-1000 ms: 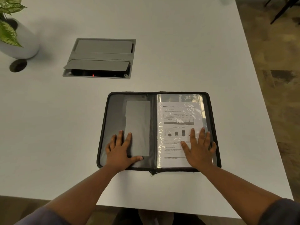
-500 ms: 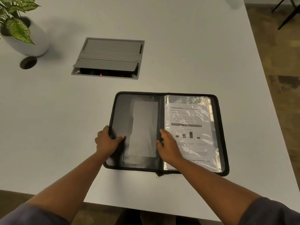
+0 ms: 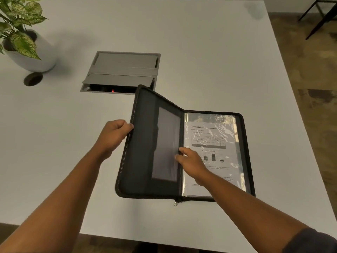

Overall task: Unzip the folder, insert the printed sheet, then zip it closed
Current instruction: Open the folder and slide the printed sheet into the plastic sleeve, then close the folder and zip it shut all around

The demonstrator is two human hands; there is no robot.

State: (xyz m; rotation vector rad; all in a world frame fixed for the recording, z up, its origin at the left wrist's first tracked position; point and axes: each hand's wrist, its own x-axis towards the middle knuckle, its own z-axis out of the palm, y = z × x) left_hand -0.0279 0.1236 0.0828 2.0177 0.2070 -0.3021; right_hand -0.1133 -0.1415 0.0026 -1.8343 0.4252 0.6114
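The white printed sheet (image 3: 211, 154), lying under a clear plastic sleeve in the black zip folder (image 3: 144, 143), carries lines of print, a table and a small bar chart, but every word and number is too small and blurred to read.

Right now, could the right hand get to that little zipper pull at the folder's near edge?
Probably yes. The zipper pull hangs uncovered at the folder's near edge, just below the right hand; only bare table surrounds it.

Hidden, cropped and unreadable parts

The sheet's (image 3: 215, 143) print is too small to read; the right hand (image 3: 192, 162) covers part of it. The plant (image 3: 17, 24) runs off the left edge.
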